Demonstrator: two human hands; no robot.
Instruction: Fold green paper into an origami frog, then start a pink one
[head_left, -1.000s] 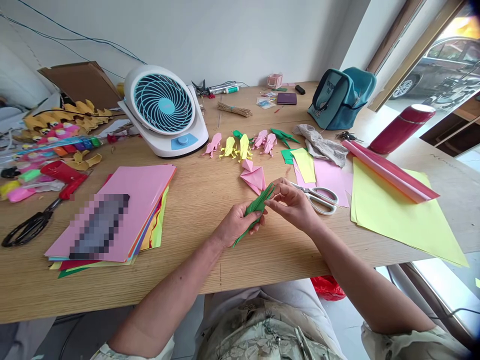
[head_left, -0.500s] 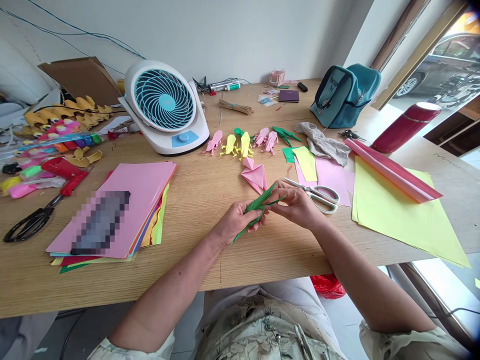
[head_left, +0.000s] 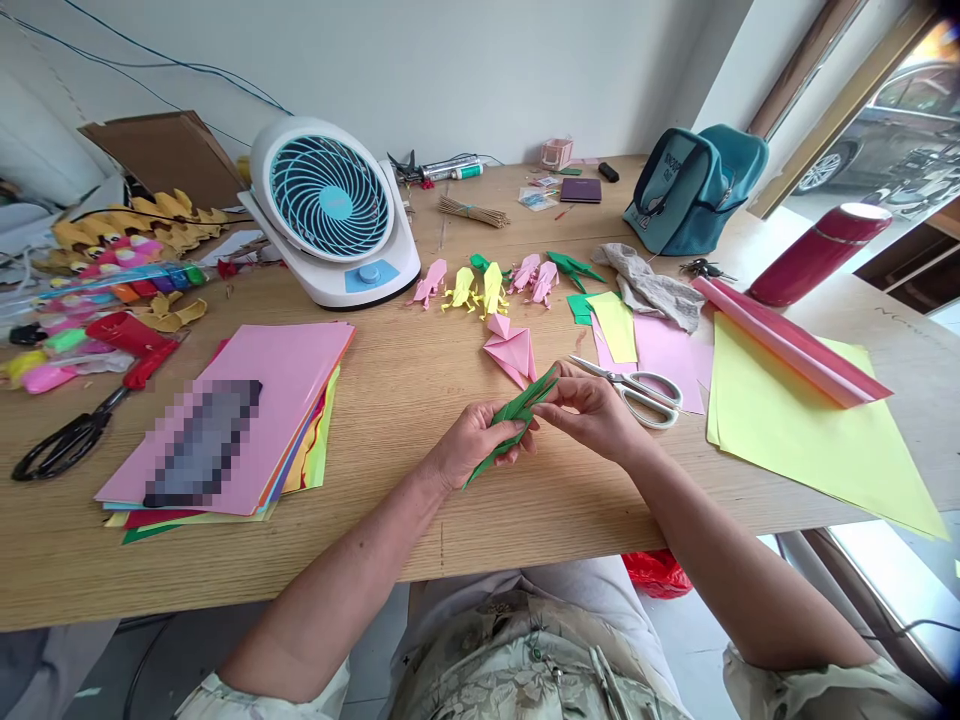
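green folded paper (head_left: 517, 407), splayed before, drawn together; left fingers (head_left: 501, 434) clasp its middle, right fingers (head_left: 556, 414) pinch near upper end.

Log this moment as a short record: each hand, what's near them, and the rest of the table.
Left hand: grips folded green paper
Right hand: pinches its far end
Just beyond hands: pink folded paper
Right of hands: white-handled scissors
Farther row: paper figures
Left side: fan; paper stack
Right side: teal bag; red bottle
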